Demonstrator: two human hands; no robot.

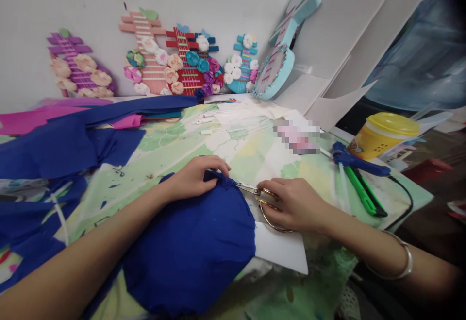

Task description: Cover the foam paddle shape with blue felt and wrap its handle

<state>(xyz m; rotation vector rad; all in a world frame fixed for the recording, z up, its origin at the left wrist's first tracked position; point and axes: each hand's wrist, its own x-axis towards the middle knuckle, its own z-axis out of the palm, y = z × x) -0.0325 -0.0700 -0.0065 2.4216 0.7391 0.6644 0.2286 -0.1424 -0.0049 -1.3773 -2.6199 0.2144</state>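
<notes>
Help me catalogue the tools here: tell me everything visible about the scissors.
The scissors have gold-coloured, metallic-looking looped handles and slim silvery blades. The right hand holds them by the handles, blades pointing left to the gathered upper edge of the blue fabric, near the left hand. How far the blades open is unclear.

A leaf-patterned tablecloth [160,138] covers the table [418,199]. On it lie a cloth-wrapped panel [192,247], glue gun [364,163] and utility knife [360,191].

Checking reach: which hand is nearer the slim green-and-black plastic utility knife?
Right. The right hand, gripping gold-handled metal scissors, is left of the utility knife, apart from it; the left hand, on the rounded blue fabric piece, is farther left.
</notes>
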